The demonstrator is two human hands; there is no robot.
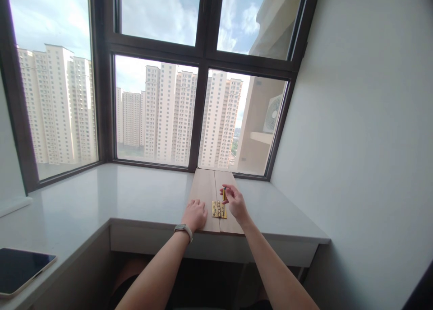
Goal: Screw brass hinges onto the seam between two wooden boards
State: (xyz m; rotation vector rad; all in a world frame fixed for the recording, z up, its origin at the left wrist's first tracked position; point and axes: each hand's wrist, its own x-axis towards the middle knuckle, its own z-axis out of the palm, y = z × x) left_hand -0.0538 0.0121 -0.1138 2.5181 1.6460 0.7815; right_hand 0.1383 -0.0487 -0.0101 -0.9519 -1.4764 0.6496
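Two wooden boards (204, 188) lie side by side on the white counter, a narrow seam between them. A brass-coloured butt hinge (214, 209) lies unfolded across this seam near the front edge, with several dark screws standing in its leaves. My right hand (234, 201) is closed around a small screwdriver (224, 193) with a yellow and dark handle. Its thin shaft points down at the hinge's right leaf; I cannot tell whether the tip sits in a screw. My left hand (195, 214), wearing a watch (183, 229) at the wrist, lies flat on the left board, just left of the hinge.
The white counter (149, 192) runs below the windows and turns toward me on the left. A dark-screened tablet (23, 270) lies on its left arm. A white wall (358, 120) closes off the right side. Window frames (199, 116) stand behind the boards.
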